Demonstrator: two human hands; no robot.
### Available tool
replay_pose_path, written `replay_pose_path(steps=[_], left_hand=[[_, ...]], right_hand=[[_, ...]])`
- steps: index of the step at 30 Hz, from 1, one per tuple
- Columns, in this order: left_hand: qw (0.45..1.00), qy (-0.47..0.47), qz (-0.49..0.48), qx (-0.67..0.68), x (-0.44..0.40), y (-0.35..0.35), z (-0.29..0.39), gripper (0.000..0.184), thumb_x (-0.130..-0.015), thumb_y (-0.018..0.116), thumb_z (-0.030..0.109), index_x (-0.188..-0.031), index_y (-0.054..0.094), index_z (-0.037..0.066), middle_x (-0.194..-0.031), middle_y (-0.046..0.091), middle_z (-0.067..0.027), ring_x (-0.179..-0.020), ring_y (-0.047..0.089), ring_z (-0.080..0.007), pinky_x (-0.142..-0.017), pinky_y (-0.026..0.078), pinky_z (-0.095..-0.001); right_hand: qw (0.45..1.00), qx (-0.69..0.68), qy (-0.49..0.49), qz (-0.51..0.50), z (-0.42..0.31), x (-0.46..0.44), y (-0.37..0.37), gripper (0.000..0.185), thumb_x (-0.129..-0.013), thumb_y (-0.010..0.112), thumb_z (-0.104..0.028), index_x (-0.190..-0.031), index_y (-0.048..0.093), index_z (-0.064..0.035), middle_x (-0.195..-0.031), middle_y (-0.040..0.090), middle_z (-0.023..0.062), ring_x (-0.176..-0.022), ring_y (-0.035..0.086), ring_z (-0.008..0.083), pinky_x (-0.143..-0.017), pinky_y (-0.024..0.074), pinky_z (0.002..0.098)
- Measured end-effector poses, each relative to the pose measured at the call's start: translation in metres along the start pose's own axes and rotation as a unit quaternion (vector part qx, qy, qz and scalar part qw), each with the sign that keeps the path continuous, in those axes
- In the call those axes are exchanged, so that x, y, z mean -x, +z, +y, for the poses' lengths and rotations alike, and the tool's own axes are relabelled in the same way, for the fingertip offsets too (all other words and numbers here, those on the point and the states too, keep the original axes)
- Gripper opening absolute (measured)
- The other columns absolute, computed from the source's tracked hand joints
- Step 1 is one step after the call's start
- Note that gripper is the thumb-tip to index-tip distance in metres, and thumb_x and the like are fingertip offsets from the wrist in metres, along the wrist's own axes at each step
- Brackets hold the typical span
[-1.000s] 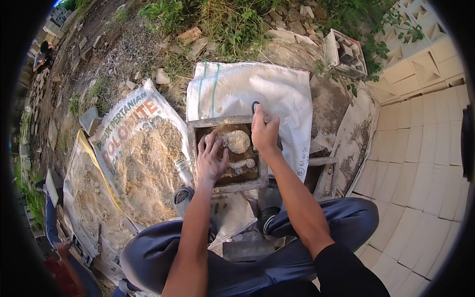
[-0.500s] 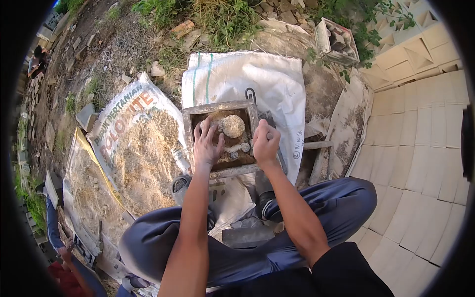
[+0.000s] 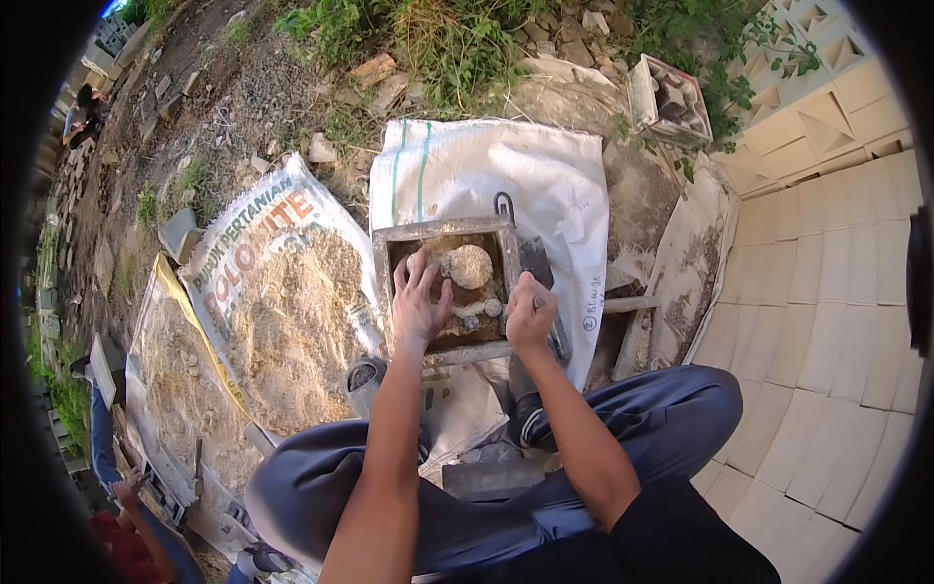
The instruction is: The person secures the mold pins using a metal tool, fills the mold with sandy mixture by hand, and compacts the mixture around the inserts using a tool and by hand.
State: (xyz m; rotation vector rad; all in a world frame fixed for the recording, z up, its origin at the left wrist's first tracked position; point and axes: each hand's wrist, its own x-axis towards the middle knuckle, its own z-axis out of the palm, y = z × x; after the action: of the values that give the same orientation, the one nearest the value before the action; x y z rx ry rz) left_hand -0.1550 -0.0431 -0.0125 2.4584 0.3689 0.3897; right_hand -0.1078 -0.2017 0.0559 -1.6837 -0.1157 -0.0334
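A square frame (image 3: 443, 231) with worn, dusty sides stands in front of me. Inside it lie a round, grainy lump (image 3: 469, 267) and a smaller knobbed piece (image 3: 473, 316). My left hand (image 3: 420, 300) reaches over the frame's left side, fingers spread and bent onto the contents by the lump. My right hand (image 3: 531, 310) is closed in a fist round a tool handle just outside the frame's right side; most of the tool is hidden. A dark flat piece (image 3: 534, 258) lies beyond that fist.
A white sack (image 3: 506, 161) lies beneath the frame. To the left, a printed sack (image 3: 258, 229) bears sandy material. Pale blocks (image 3: 817, 321) cover the right side. A box of rubble (image 3: 671, 100) is at the back right. A co-worker's arm (image 3: 126, 496) shows at lower left.
My right hand has come down along the frame's right side, nearer to me, still closed. My left hand stays over the frame's left part. The camera view has shifted slightly.
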Motion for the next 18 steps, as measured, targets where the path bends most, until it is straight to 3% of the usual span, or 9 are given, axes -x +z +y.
replay_pose_path(steps=[1,3,4,5,7,8,10,15,18], left_hand=[[1.0,0.001,0.003,0.002,0.003,-0.001,0.001,0.036,-0.083,0.062,0.024,-0.117,0.059,0.012,-0.143,0.042,-0.0034,-0.126,0.038,-0.0388,-0.102,0.041,-0.0451],[1.0,-0.001,-0.003,-0.021,-0.001,-0.002,0.002,0.036,-0.083,0.062,0.024,-0.117,0.059,0.012,-0.143,0.042,-0.0037,-0.126,0.038,-0.0389,-0.102,0.041,-0.045],[1.0,-0.002,-0.008,-0.019,-0.001,-0.002,0.002,0.037,-0.084,0.061,0.025,-0.118,0.059,0.011,-0.144,0.041,-0.0037,-0.127,0.037,-0.039,-0.102,0.041,-0.0453],[1.0,-0.008,-0.006,-0.017,0.002,-0.001,0.002,0.037,-0.084,0.061,0.025,-0.118,0.059,0.011,-0.144,0.041,-0.0037,-0.127,0.037,-0.039,-0.102,0.041,-0.0453],[1.0,-0.01,-0.009,-0.007,0.001,-0.001,0.0,0.036,-0.084,0.061,0.025,-0.118,0.059,0.011,-0.145,0.04,-0.0034,-0.127,0.037,-0.0383,-0.102,0.041,-0.045],[1.0,-0.015,-0.007,-0.007,0.001,-0.002,-0.001,0.036,-0.084,0.061,0.025,-0.118,0.059,0.011,-0.145,0.04,-0.0034,-0.127,0.037,-0.0383,-0.102,0.041,-0.045],[1.0,-0.009,0.001,-0.001,0.002,0.0,-0.001,0.036,-0.085,0.06,0.026,-0.117,0.06,0.011,-0.144,0.041,-0.0034,-0.127,0.037,-0.0376,-0.102,0.042,-0.0442],[1.0,-0.013,-0.002,-0.004,0.0,-0.002,0.001,0.037,-0.084,0.061,0.026,-0.118,0.06,0.012,-0.142,0.044,-0.0039,-0.127,0.038,-0.0371,-0.102,0.042,-0.0434],[1.0,-0.016,-0.005,-0.006,-0.001,-0.002,0.001,0.038,-0.084,0.062,0.025,-0.119,0.06,0.012,-0.142,0.044,-0.004,-0.127,0.039,-0.0366,-0.102,0.042,-0.0433]], right_hand=[[1.0,0.001,-0.003,-0.001,-0.002,0.002,-0.003,0.047,-0.1,0.041,-0.023,-0.057,0.04,-0.0056,-0.049,0.038,-0.0024,-0.046,0.035,0.0066,-0.043,0.0251,0.0283],[0.995,-0.049,0.078,-0.021,-0.009,-0.005,-0.008,0.043,-0.1,0.045,-0.025,-0.061,0.037,-0.0082,-0.051,0.034,-0.0034,-0.045,0.032,0.0065,-0.044,0.0268,0.0244],[0.998,-0.063,0.015,-0.016,-0.01,-0.003,-0.006,0.046,-0.1,0.045,-0.036,-0.065,0.039,-0.0077,-0.053,0.034,-0.0027,-0.045,0.033,0.0074,-0.044,0.0269,0.0246],[0.998,-0.06,0.015,-0.022,-0.01,-0.002,0.0,0.046,-0.1,0.045,-0.036,-0.065,0.039,-0.0077,-0.053,0.034,-0.0027,-0.045,0.033,0.0074,-0.044,0.0269,0.0246],[0.979,-0.194,-0.009,0.066,-0.014,-0.004,0.014,0.049,-0.099,0.039,-0.036,-0.059,0.038,-0.008,-0.051,0.035,-0.0024,-0.045,0.032,0.008,-0.042,0.0224,0.0254],[0.979,-0.194,-0.008,0.06,-0.008,-0.007,0.014,0.049,-0.099,0.039,-0.036,-0.059,0.038,-0.008,-0.051,0.035,-0.0024,-0.045,0.032,0.008,-0.042,0.0224,0.0254],[0.979,-0.196,0.015,-0.061,0.012,-0.017,0.009,0.047,-0.096,0.037,-0.035,-0.057,0.035,-0.008,-0.051,0.033,-0.0011,-0.044,0.029,0.0081,-0.041,0.0195,0.026],[0.959,-0.266,0.087,-0.039,0.003,-0.045,0.006,0.044,-0.093,0.036,-0.029,-0.055,0.032,-0.0073,-0.049,0.03,-0.0005,-0.043,0.027,0.0092,-0.041,0.0185,0.0273],[0.978,-0.205,0.013,-0.038,-0.007,-0.048,0.012,0.041,-0.091,0.035,-0.025,-0.054,0.029,-0.0071,-0.048,0.03,-0.0004,-0.043,0.028,0.0096,-0.041,0.0195,0.0282]])
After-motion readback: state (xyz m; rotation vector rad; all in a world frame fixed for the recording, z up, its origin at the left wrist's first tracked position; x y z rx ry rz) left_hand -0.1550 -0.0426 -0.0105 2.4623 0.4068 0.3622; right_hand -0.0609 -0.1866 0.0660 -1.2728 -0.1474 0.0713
